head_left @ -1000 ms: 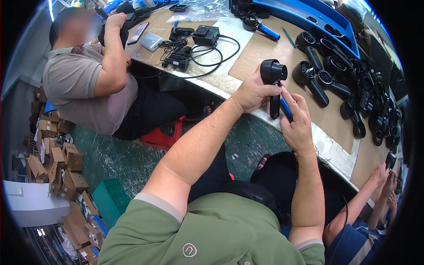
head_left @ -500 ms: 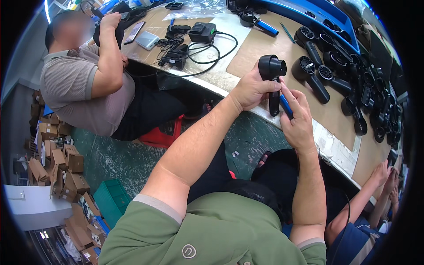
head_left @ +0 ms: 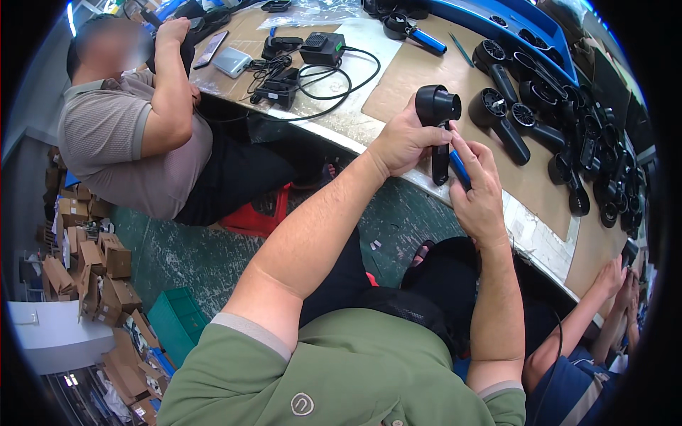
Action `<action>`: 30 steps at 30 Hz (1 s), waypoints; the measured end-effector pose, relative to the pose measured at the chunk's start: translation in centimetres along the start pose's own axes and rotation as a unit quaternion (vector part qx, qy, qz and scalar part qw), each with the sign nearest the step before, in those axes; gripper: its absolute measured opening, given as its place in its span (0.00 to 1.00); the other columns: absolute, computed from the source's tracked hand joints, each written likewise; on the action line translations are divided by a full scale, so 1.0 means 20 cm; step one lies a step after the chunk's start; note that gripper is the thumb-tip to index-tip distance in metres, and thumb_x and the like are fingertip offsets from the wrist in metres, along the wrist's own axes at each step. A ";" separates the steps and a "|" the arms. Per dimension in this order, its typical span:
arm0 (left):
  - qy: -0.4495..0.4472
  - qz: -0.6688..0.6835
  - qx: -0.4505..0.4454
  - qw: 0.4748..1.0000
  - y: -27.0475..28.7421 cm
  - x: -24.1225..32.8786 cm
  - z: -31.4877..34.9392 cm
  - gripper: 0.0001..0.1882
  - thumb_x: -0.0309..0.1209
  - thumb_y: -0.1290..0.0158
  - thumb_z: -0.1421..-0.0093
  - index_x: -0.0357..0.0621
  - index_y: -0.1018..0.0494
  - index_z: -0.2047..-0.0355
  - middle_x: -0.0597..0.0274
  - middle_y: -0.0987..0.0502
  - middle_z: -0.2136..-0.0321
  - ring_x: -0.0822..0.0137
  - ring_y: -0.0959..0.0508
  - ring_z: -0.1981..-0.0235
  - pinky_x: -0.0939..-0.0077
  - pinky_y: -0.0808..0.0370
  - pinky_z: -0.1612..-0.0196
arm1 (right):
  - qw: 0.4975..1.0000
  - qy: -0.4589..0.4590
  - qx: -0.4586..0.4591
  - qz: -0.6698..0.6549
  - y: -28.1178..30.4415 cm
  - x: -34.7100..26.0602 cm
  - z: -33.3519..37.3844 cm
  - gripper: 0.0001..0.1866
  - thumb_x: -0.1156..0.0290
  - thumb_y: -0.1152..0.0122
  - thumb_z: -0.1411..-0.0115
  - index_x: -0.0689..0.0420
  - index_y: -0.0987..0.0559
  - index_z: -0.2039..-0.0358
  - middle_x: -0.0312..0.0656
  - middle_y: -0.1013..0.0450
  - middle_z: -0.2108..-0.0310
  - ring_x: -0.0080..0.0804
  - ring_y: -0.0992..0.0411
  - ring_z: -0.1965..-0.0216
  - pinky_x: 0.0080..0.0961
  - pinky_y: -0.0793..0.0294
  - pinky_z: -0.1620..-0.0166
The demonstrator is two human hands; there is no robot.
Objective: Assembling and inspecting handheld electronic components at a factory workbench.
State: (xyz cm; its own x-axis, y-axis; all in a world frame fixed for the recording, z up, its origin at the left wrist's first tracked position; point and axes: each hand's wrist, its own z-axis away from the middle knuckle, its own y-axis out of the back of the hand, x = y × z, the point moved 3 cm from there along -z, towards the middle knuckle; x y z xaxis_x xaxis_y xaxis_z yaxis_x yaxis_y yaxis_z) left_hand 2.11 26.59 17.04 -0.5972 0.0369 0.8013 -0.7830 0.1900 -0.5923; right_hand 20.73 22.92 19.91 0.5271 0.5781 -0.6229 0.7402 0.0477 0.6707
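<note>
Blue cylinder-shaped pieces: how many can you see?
2 in view: one blue piece in the right hand, another blue piece on the table beside a round black part. More may be hidden among the heaped black parts.

The held device (head_left: pixel 433 106) is black, the cylinder (head_left: pixel 459 170) blue, the stool (head_left: pixel 250 220) red.

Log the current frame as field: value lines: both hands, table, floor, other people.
left hand: holds black fan-shaped unit
right hand: holds blue cylindrical piece beside the unit's handle; contact unclear
table: phone, black boxy device, cluster of black fan units, blue tray
floor: red stool, green crate, cardboard boxes
other people: seated person at left, co-worker's hand at lower right
</note>
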 end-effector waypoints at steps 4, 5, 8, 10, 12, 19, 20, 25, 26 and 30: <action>0.004 -0.001 0.005 1.000 0.00 0.00 0.00 0.32 0.15 0.39 0.38 0.47 0.35 0.36 0.58 0.21 0.54 0.69 0.18 0.58 0.76 0.16 0.51 | 1.000 0.000 -0.001 0.005 0.00 0.00 0.00 0.43 0.86 0.44 0.49 0.47 0.22 0.29 0.46 0.27 0.43 0.43 0.26 0.47 0.33 0.27 0.39; 0.000 -0.003 0.004 1.000 0.00 0.00 0.00 0.32 0.16 0.39 0.38 0.48 0.35 0.36 0.58 0.21 0.54 0.69 0.18 0.58 0.76 0.16 0.51 | 1.000 0.000 -0.001 0.006 0.00 0.01 0.00 0.43 0.86 0.44 0.49 0.47 0.22 0.29 0.46 0.27 0.43 0.43 0.26 0.46 0.33 0.27 0.39; -0.007 -0.007 0.004 1.000 0.00 0.01 0.00 0.32 0.16 0.39 0.38 0.48 0.35 0.36 0.58 0.21 0.54 0.69 0.18 0.58 0.76 0.16 0.52 | 1.000 -0.001 -0.003 0.009 0.00 0.01 0.00 0.44 0.86 0.44 0.49 0.47 0.22 0.29 0.46 0.27 0.43 0.43 0.26 0.46 0.33 0.27 0.39; -0.007 -0.006 0.008 1.000 -0.01 0.00 0.00 0.28 0.16 0.39 0.37 0.45 0.31 0.38 0.57 0.19 0.54 0.67 0.17 0.56 0.75 0.19 0.48 | 1.000 -0.004 -0.004 0.005 0.00 0.00 0.00 0.44 0.86 0.44 0.49 0.47 0.22 0.29 0.46 0.27 0.43 0.43 0.26 0.46 0.33 0.27 0.39; -0.006 -0.004 0.012 1.000 -0.01 0.00 0.01 0.24 0.17 0.40 0.36 0.42 0.27 0.40 0.56 0.17 0.54 0.66 0.17 0.54 0.73 0.21 0.44 | 1.000 -0.006 -0.005 0.002 0.00 0.00 -0.01 0.44 0.86 0.45 0.49 0.47 0.22 0.29 0.47 0.27 0.43 0.43 0.26 0.46 0.33 0.27 0.39; -0.001 0.001 0.005 1.000 0.00 0.01 0.00 0.33 0.15 0.39 0.38 0.48 0.35 0.36 0.58 0.21 0.55 0.69 0.17 0.57 0.76 0.16 0.51 | 1.000 -0.009 -0.012 0.004 0.00 0.01 -0.01 0.43 0.86 0.45 0.48 0.48 0.23 0.29 0.47 0.28 0.42 0.44 0.27 0.45 0.34 0.27 0.38; -0.002 0.000 0.005 1.000 0.00 0.01 0.00 0.33 0.15 0.39 0.38 0.48 0.35 0.36 0.59 0.21 0.55 0.69 0.17 0.57 0.76 0.17 0.51 | 1.000 -0.010 -0.017 0.003 0.00 0.00 -0.01 0.43 0.86 0.45 0.48 0.50 0.23 0.29 0.48 0.28 0.41 0.45 0.27 0.45 0.34 0.27 0.38; -0.004 -0.003 0.005 1.000 -0.02 0.02 0.00 0.32 0.15 0.39 0.38 0.48 0.35 0.36 0.59 0.21 0.55 0.68 0.17 0.57 0.76 0.17 0.50 | 1.000 -0.009 -0.016 0.003 0.01 0.01 -0.01 0.42 0.85 0.45 0.48 0.50 0.23 0.29 0.48 0.28 0.41 0.45 0.27 0.44 0.34 0.27 0.38; -0.005 -0.004 0.006 1.000 -0.03 0.02 0.00 0.32 0.15 0.39 0.38 0.48 0.35 0.36 0.59 0.20 0.55 0.68 0.17 0.57 0.76 0.17 0.50 | 1.000 -0.007 -0.010 0.003 0.01 0.00 0.00 0.42 0.85 0.45 0.48 0.49 0.22 0.29 0.48 0.28 0.42 0.45 0.26 0.45 0.34 0.27 0.39; 0.000 0.015 -0.007 1.000 -0.04 0.02 0.01 0.31 0.15 0.39 0.38 0.47 0.32 0.37 0.58 0.19 0.54 0.67 0.17 0.56 0.75 0.19 0.48 | 1.000 -0.007 0.002 0.014 0.01 0.01 0.00 0.42 0.84 0.44 0.48 0.48 0.21 0.30 0.47 0.27 0.42 0.46 0.26 0.46 0.34 0.26 0.39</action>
State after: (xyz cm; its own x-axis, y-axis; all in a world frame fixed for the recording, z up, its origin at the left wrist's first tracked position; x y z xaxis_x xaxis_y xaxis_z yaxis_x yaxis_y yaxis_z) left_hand 2.42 26.25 17.71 -0.6208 0.0428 0.7828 -0.7617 0.2034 -0.6152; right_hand 20.96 23.09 20.02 0.5535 0.5685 -0.6086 0.7265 0.0277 0.6866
